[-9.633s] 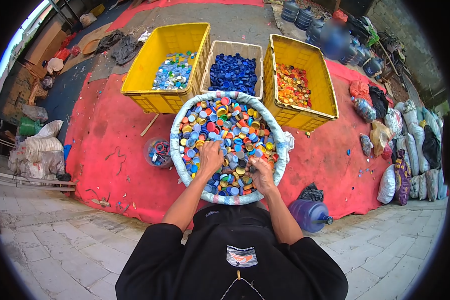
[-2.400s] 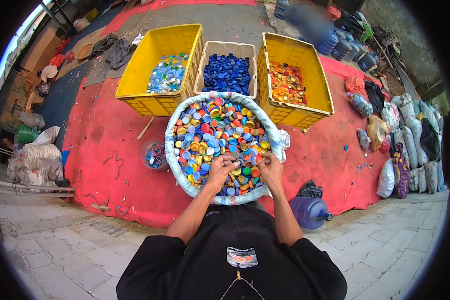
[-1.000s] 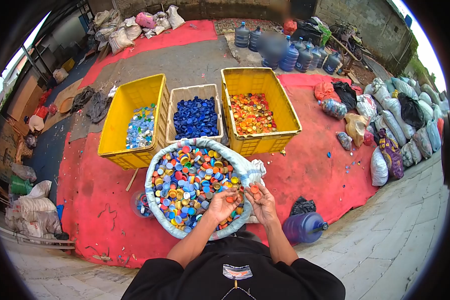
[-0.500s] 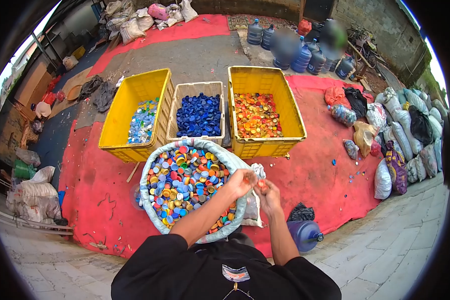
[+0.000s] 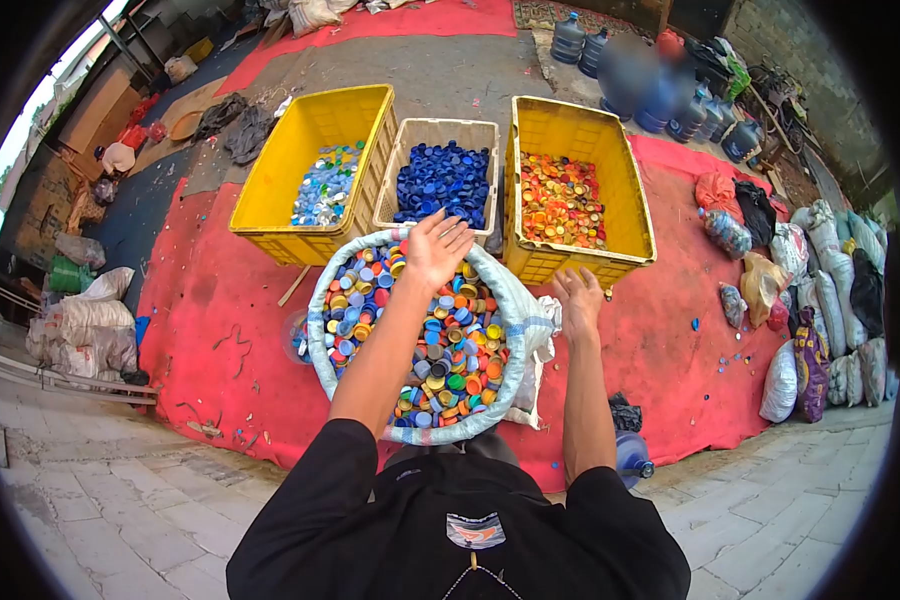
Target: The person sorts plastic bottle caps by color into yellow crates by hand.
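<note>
A round sack (image 5: 515, 300) with a rolled rim holds bottle caps of mixed colours (image 5: 450, 345). My left hand (image 5: 437, 250) is over the sack's far part, just in front of the white crate (image 5: 405, 150) of blue caps; its fingers are spread and it holds nothing. To the right of the sack, my right hand (image 5: 577, 298) is open and empty near the front of the right yellow crate (image 5: 625, 235), which has orange, red and yellow caps inside. The left yellow crate (image 5: 300, 130) contains light blue, clear and green caps.
Large blue water bottles (image 5: 567, 40) stand at the back right. Filled sacks (image 5: 825, 270) are heaped at the right, with more bags (image 5: 90, 325) at the left. A water jug (image 5: 630, 455) lies near my right forearm. Red sheeting (image 5: 210, 340) covers the ground.
My hands have moved apart from each other, and their fingers have opened. The left one moved up and left over the sack, the right one up towards the right crate. The view has shifted.
</note>
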